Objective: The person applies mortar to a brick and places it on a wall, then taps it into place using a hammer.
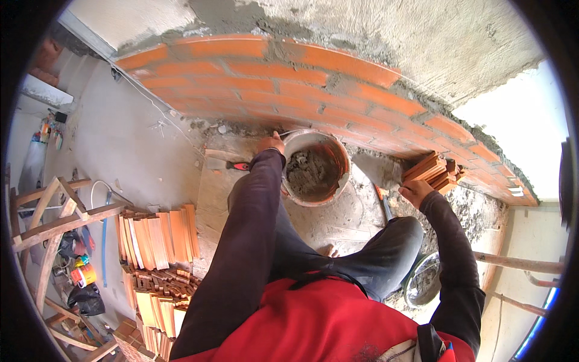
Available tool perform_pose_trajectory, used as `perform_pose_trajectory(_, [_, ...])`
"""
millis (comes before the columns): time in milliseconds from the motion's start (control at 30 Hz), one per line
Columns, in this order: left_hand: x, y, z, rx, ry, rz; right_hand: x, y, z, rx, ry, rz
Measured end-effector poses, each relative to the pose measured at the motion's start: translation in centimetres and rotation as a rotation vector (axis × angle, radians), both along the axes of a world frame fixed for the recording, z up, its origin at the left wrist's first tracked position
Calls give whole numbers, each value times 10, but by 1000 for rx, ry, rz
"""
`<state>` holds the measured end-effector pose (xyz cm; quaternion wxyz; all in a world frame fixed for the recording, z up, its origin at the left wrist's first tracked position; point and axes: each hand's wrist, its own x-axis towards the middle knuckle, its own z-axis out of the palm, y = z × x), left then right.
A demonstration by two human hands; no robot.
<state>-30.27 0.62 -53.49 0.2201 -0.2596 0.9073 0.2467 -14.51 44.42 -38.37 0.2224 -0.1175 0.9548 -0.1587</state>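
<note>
My left hand [271, 143] is closed at the left rim of a round bucket [345, 158], with its fingers on the thin wire handle [294, 131]. Wet grey mortar [310, 172] lies inside the bucket. A tool with a red and black grip [240, 166] rests on the floor left of it. To the right, my right hand [416, 193] is curled closed near a stack of bricks; what it holds, if anything, is hidden. A flat grey shape [374, 169] reaches toward its fingers. Just below lies a tool with red and grey parts [383, 200].
An orange brick wall [289, 78] with mortar joints runs across ahead. Narrow bricks [434, 172] are piled at its foot. More brick strips [157, 238] are stacked on the left, by a wooden trestle [45, 232]. A round container [419, 280] stands beside my right leg.
</note>
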Motion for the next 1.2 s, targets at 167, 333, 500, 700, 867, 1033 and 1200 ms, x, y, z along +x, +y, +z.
perform_pose_trajectory(167, [43,-23,70,100,402,-115,-27,-115,53,-437,145,-106])
perform_pose_trajectory(333, [132,-67,100,-106,521,-213,-84,-190,39,-648,305,-127])
perform_pose_trajectory(500, [164,-71,93,-31,523,-12,-109,-221,35,-571,381,-156])
perform_pose_trajectory(700, [168,-78,86,-37,500,-21,-108,-218,11,-427,503,-185])
perform_pose_trajectory(867, [172,-79,88,-26,491,6,-108,-197,22,-330,501,-161])
perform_pose_trajectory(1033, [168,-78,93,-41,501,12,-93,-189,25,-332,527,-129])
perform_pose_trajectory(1200, [156,-76,91,-46,444,-21,-102,-222,19,-331,577,-174])
